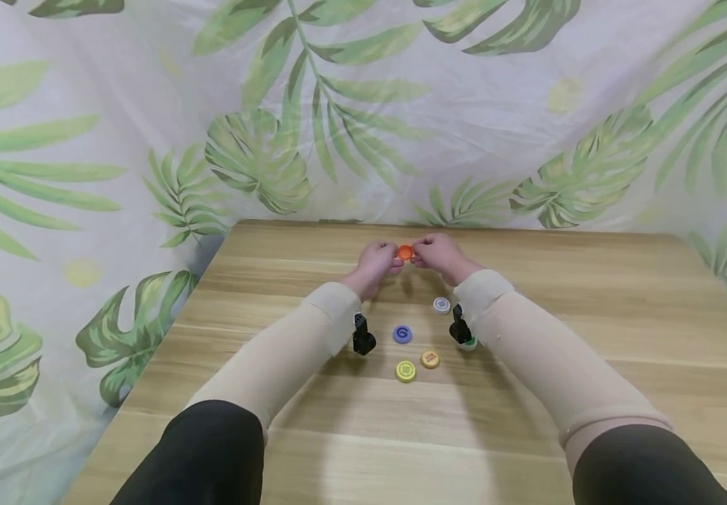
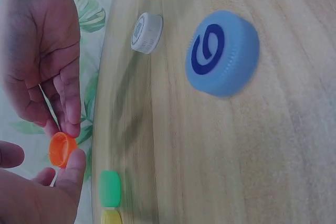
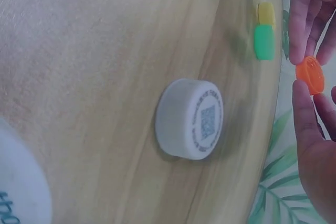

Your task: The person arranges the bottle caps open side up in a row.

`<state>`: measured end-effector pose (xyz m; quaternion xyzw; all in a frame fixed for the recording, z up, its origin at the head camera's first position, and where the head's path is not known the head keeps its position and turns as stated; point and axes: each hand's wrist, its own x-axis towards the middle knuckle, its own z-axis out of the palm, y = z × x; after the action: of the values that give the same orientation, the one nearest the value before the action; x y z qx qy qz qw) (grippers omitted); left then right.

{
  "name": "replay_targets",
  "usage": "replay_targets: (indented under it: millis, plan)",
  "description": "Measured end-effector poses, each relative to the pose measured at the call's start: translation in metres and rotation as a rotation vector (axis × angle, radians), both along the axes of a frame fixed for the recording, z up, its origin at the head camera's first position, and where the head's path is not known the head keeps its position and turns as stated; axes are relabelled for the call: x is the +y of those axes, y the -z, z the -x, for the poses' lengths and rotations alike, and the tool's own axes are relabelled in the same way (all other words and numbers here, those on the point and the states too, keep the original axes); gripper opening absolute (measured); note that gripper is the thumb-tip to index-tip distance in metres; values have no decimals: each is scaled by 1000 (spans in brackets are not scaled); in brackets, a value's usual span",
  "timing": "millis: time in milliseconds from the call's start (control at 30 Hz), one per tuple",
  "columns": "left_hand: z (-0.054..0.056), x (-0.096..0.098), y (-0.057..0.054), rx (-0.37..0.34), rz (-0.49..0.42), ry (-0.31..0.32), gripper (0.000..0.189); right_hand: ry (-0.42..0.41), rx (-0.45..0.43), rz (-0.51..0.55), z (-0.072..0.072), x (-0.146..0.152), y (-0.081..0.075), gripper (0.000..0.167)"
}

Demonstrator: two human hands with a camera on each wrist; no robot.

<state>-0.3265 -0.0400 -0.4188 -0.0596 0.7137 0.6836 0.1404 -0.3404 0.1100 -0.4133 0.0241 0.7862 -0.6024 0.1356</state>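
An orange bottle cap [image 1: 405, 252] is held in the air near the table's far edge, its hollow side partly showing. My left hand [image 1: 377, 262] pinches it from the left, and my right hand [image 1: 439, 254] pinches its right side. In the left wrist view the same cap [image 2: 63, 149] sits between both hands' fingertips. Nearest below the hands, a white cap [image 1: 441, 305] with a printed square lies on the table. Closer in lie a blue cap [image 1: 403, 334] with a dark swirl, an orange-yellow cap [image 1: 429, 359] and a yellow cap [image 1: 405, 371].
A white cap with green print [image 1: 468, 344] is partly hidden by the right wrist's black camera [image 1: 459, 327]. Green [image 2: 110, 188] and yellow [image 2: 111, 217] caps stand near the far edge in the left wrist view. A leaf-patterned cloth [image 1: 363, 140] hangs behind the wooden table [image 1: 591, 301].
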Motion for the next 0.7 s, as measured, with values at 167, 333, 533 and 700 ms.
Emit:
replay_targets:
  millis: [167,333,533,700]
  plan:
    - [0,5,1,19,-12,-7,44,11,-15,13,1,4,1,37]
    - [-1,10,2,18,-45,28,42,-1,-9,-7,-2,10,3,36]
    - [-6,17,3,18,-51,77,39,-6,-25,-38,-3,18,5,29]
    - [-6,21,6,8,-6,91,40,3,-77,-29,-2,20,9,29]
